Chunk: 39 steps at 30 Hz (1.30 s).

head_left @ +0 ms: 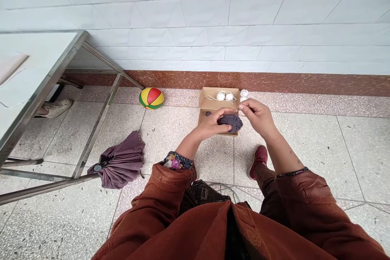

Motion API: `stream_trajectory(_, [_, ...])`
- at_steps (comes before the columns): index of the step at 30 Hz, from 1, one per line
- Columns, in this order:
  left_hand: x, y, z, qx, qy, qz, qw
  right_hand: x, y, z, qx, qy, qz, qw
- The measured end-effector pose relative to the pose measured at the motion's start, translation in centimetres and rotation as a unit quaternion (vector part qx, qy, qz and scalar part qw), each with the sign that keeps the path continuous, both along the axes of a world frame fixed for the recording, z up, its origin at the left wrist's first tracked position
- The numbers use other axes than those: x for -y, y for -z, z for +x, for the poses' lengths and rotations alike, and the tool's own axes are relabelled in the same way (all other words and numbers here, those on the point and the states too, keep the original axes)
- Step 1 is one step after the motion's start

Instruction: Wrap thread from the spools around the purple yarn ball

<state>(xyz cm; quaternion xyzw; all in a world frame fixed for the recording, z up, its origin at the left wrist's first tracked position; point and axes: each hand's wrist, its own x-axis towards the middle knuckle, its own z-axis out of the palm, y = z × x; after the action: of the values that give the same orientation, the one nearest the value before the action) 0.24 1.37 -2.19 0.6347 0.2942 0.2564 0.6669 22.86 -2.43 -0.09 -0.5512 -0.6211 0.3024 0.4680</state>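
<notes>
My left hand [210, 125] is closed round a ball of dark grey-purple yarn [233, 122], its thumb and fingers on either side of it. To the right of the yarn, my right hand [258, 117] is raised with thumb and forefinger pinched together; whatever strand lies between them is too fine to make out. Below both hands a shallow cardboard box [204, 98] rests on the floor by the wall. Two small white balls of yarn [224, 96] with loose strands lie inside it. Another white ball of yarn [244, 94] sits just outside its right side.
A red, yellow and green ball [151, 98] is on the floor left of the box. Further left stand a metal-framed table [57, 69] and a folded purple umbrella [124, 160]. Another person's shoe [56, 108] shows under the table. A tiled wall [201, 32] runs behind.
</notes>
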Motion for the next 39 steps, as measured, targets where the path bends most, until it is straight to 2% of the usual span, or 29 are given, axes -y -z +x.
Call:
stream_trajectory(2, [0.4, -0.5, 0.0, 0.057, 0.021, -0.063, 0.996, -0.4, 1.2, 0.2, 0.014, 0.035, -0.013, 0.999])
stream_trajectory(4, [0.6, -0.8, 0.1, 0.103, 0.008, -0.121, 0.987, -0.6, 2.3, 0.2, 0.034, 0.044, -0.030, 0.998])
stream_trajectory(8, [0.0, -0.3, 0.1, 0.149, -0.081, -0.168, 0.971, -0.4, 3.8, -0.6, 0.088, -0.005, -0.052, 0.995])
stream_trajectory(13, [-1.2, 0.9, 0.1, 0.077, -0.187, -0.127, 0.971, 0.5, 2.9, -2.0, 0.081, -0.168, -0.053, 0.981])
stream_trajectory(15, [-1.3, 1.0, 0.0, 0.014, -0.219, -0.070, 0.973, 0.8, 1.7, -2.2, 0.042, -0.221, -0.057, 0.973])
stream_trajectory(17, [-1.4, 1.0, 0.0, -0.057, -0.237, 0.010, 0.970, 1.0, 0.5, -2.1, -0.009, -0.225, -0.060, 0.973])
stream_trajectory(19, [-1.3, 0.8, 0.0, -0.108, -0.217, 0.065, 0.968, 1.0, -0.3, -1.7, -0.054, -0.180, -0.055, 0.981])
stream_trajectory(21, [-1.0, 0.7, 0.0, -0.115, -0.165, 0.069, 0.977, 0.7, -0.6, -1.0, -0.075, -0.115, -0.044, 0.990])
stream_trajectory(25, [0.1, 0.1, 0.0, -0.042, -0.049, -0.023, 0.998, -0.3, 0.9, 0.2, -0.052, 0.010, -0.030, 0.998])
stream_trajectory(28, [0.6, -0.6, 0.1, 0.044, -0.013, -0.125, 0.991, -0.7, 2.8, 0.4, -0.004, 0.022, -0.045, 0.999])
stream_trajectory(30, [0.5, -0.9, 0.1, 0.090, -0.027, -0.171, 0.981, -0.7, 3.9, 0.0, 0.035, -0.004, -0.060, 0.998])
stream_trajectory(33, [-0.1, -0.5, 0.2, 0.114, -0.096, -0.189, 0.971, -0.4, 4.6, -1.0, 0.089, -0.055, -0.068, 0.992])
stream_trajectory(36, [-0.9, 0.5, 0.2, 0.094, -0.170, -0.180, 0.964, 0.1, 4.2, -2.0, 0.110, -0.139, -0.058, 0.983])
stream_trajectory(39, [-1.4, 1.2, 0.2, 0.046, -0.220, -0.138, 0.965, 0.5, 2.8, -2.7, 0.094, -0.227, -0.039, 0.969])
